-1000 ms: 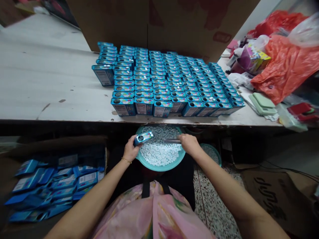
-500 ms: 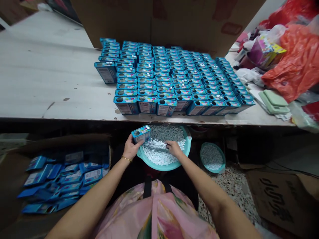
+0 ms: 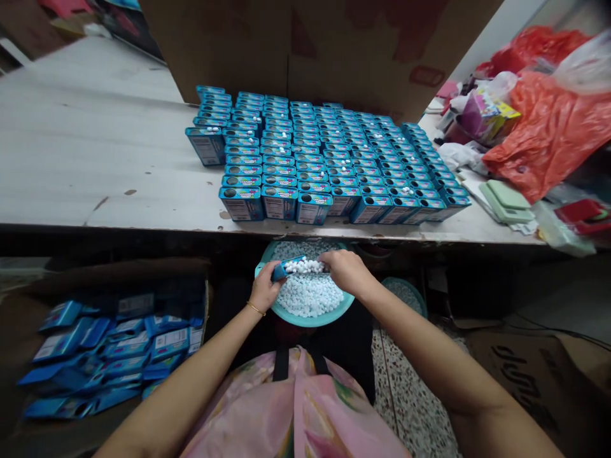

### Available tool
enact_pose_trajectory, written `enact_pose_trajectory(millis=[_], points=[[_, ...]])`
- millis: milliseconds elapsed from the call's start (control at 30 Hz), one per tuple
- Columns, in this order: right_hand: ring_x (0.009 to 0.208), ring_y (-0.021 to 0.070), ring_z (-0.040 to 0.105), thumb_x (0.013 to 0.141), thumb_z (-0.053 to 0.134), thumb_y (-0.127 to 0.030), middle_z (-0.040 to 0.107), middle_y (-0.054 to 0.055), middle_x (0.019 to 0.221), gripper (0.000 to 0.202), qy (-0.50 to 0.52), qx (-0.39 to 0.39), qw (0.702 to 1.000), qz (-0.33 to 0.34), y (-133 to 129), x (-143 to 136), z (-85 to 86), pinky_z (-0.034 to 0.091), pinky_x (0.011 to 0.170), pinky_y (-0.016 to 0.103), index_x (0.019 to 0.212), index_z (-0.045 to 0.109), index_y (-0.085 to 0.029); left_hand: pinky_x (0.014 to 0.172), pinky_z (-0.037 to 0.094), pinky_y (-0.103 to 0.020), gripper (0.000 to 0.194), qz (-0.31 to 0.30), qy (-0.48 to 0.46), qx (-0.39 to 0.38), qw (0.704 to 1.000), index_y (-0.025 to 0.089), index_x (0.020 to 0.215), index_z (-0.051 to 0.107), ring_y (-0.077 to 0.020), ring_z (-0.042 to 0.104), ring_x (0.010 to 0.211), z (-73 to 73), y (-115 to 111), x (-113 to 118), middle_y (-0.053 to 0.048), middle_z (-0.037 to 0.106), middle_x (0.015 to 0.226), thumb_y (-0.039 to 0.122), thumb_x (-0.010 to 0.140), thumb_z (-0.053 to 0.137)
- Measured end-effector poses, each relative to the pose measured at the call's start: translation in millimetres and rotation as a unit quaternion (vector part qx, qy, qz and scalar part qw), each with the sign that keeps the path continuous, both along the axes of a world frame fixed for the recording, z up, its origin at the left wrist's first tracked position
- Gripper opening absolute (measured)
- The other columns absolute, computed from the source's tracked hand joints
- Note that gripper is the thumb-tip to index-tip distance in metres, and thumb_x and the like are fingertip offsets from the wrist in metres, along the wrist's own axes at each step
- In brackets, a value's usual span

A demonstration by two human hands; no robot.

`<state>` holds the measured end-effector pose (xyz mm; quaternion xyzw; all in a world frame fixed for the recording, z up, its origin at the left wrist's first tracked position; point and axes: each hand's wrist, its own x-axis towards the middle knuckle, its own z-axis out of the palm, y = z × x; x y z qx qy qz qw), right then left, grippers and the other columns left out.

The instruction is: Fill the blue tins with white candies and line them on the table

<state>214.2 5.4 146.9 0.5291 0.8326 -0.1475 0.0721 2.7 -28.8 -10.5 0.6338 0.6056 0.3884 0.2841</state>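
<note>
My left hand (image 3: 266, 289) is closed around a small blue carton (image 3: 279, 272), tipped on its side over the basin with its top toward the right. My right hand (image 3: 347, 268) grips a scoop (image 3: 317, 274) heaped with small white balls (image 3: 305, 266). The scoop's front end meets the carton's top; most of its body is hidden under the load. Below both hands lies a turquoise basin (image 3: 305, 322) full of the same white balls (image 3: 310, 298).
Rows of upright blue cartons (image 3: 279, 203) stand on the white table (image 3: 95, 159). At left, a cardboard box (image 3: 207, 299) holds more blue cartons (image 3: 128, 346). A smaller turquoise basin (image 3: 420, 299), a green scale (image 3: 506, 200) and red plastic bags (image 3: 563, 127) are at right.
My right hand has lifted the loaded scoop out of the balls and up to the carton. My left hand has tipped the carton toward it. The view has shifted slightly.
</note>
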Motion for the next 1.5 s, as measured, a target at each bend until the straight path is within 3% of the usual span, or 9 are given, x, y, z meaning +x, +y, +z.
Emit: enact_pose_trajectory(millis=[233,500,633,767,900,1033,1133,1333,1500], points=[[0.082,0.0193,0.059,0.078,0.038,-0.011,0.064,0.009,0.088,0.025,-0.081,0.036,0.994,0.059,-4.7,-25.6,29.0,0.043,0.068,0.028,0.089,0.059,-0.019,0.084,0.041,-0.033,0.038,-0.012,0.008,-0.013,1.000,0.021,0.104,0.050,-0.0198,0.053,0.094,-0.1,-0.2,-2.2,-0.004,0.056,0.100,0.023,0.067,0.054],[0.085,0.0192,0.056,0.081,0.036,-0.013,0.061,0.012,0.089,0.025,-0.087,0.045,0.993,0.071,-9.3,-33.4,32.2,0.042,0.068,0.027,0.086,0.061,-0.016,0.085,0.039,-0.035,0.040,-0.010,-0.019,-0.007,1.000,0.021,0.104,0.050,-0.0212,0.052,0.095,-8.2,6.4,-2.5,-0.004,0.055,0.100,0.023,0.065,0.056],[0.089,0.0186,0.052,0.083,0.033,-0.015,0.059,0.010,0.093,0.028,-0.077,0.047,0.994,0.061,-10.9,-14.0,32.3,0.041,0.068,0.026,0.094,0.058,-0.019,0.086,0.039,-0.037,0.042,0.005,-0.055,-0.023,0.998,0.021,0.103,0.050,-0.0220,0.052,0.094,-10.5,10.2,-3.9,-0.003,0.056,0.097,0.025,0.063,0.060],[0.093,0.0157,0.051,0.083,0.033,-0.013,0.058,0.004,0.099,0.032,-0.058,0.036,0.998,0.004,-7.6,31.6,-0.1,0.039,0.070,0.024,0.102,0.055,-0.027,0.085,0.039,-0.037,0.041,0.001,-0.083,-0.033,0.996,0.021,0.103,0.050,-0.0214,0.053,0.092,-6.0,9.2,-10.2,-0.004,0.057,0.094,0.025,0.064,0.059],[0.092,0.0164,0.053,0.080,0.036,-0.009,0.061,0.007,0.095,0.030,-0.030,-0.028,0.995,-0.090,-2.1,53.8,-72.2,0.038,0.073,0.025,0.094,0.059,-0.021,0.084,0.040,-0.035,0.040,0.021,-0.082,-0.031,0.996,0.020,0.104,0.052,-0.0203,0.053,0.090,-5.1,5.7,-20.2,-0.004,0.057,0.096,0.027,0.065,0.059],[0.094,0.0163,0.055,0.076,0.040,-0.005,0.063,0.008,0.097,0.029,0.044,-0.083,0.990,-0.109,-4.8,13.0,-142.8,0.038,0.077,0.023,0.093,0.062,-0.016,0.081,0.042,-0.034,0.041,0.067,-0.115,-0.047,0.990,0.019,0.100,0.052,-0.0191,0.055,0.085,-11.9,6.0,-23.0,-0.002,0.059,0.089,0.031,0.062,0.062],[0.096,0.0152,0.055,0.080,0.038,-0.009,0.063,0.005,0.102,0.032,0.105,-0.094,0.983,-0.113,-10.9,-26.8,-172.7,0.038,0.079,0.020,0.103,0.060,-0.017,0.082,0.043,-0.034,0.041,0.083,-0.164,-0.058,0.981,0.018,0.097,0.053,-0.0192,0.057,0.086,-13.9,8.6,-22.1,-0.003,0.060,0.091,0.033,0.061,0.064],[0.089,0.0146,0.057,0.080,0.040,-0.014,0.066,0.003,0.094,0.027,0.221,-0.099,0.960,-0.142,-11.8,-21.2,-180.1,0.042,0.078,0.022,0.094,0.063,-0.017,0.082,0.044,-0.036,0.050,0.098,-0.213,-0.072,0.969,0.016,0.100,0.051,-0.0198,0.059,0.085,-6.8,11.0,-28.9,-0.005,0.061,0.094,0.036,0.057,0.069],[0.080,0.0152,0.059,0.076,0.044,-0.016,0.067,0.002,0.084,0.025,0.311,-0.109,0.930,-0.165,-7.3,19.0,-144.8,0.045,0.073,0.027,0.090,0.065,-0.018,0.082,0.044,-0.035,0.046,0.107,-0.168,-0.032,0.979,0.017,0.098,0.053,-0.0193,0.057,0.085,0.4,11.1,-32.0,-0.004,0.061,0.092,0.036,0.059,0.067]])
